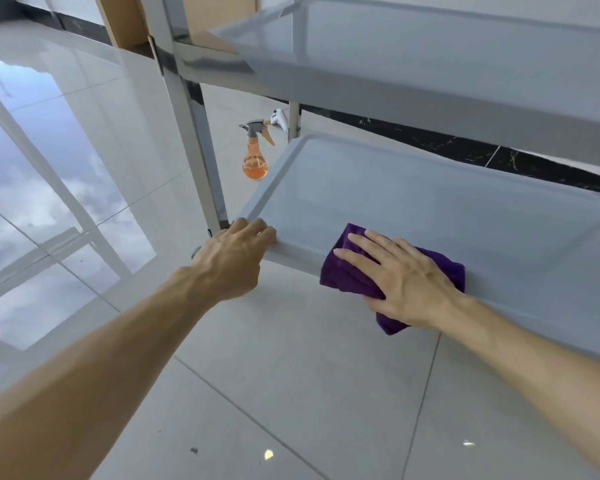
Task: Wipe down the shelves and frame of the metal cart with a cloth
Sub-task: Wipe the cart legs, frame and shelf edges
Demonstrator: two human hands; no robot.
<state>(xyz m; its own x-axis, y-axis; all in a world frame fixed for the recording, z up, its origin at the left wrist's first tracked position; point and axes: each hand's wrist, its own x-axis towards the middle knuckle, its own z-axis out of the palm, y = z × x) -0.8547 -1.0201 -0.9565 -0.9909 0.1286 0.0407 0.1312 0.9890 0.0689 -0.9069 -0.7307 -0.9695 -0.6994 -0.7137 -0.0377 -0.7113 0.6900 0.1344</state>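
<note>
- Two bare forearms reached forward from the bottom of the view, above a glossy pale tiled floor [291, 393].
- On the left, the left hand [232, 258] curled its fingers over the near corner of the lower shelf, apparently steadying the cart.
- On the right, the right hand [402, 278] lay flat, fingers straight and spread, pressing a folded purple cloth [347, 271] onto the shelf's near rim; part of the cloth hung over the edge.
- Beyond the hands stretched the pale grey lower shelf [430, 202], a shallow tray with a raised lip.
- A shiny metal upright post [194, 133] rose from the shelf's left corner to the grey upper shelf [430, 64].
- Farthest off, an orange spray bottle [255, 157] stood on the floor behind the cart.
- Wiping the lower shelf's front edge seemed the step in hand; next, the cloth would likely need sliding along the rim or inward across the tray.
</note>
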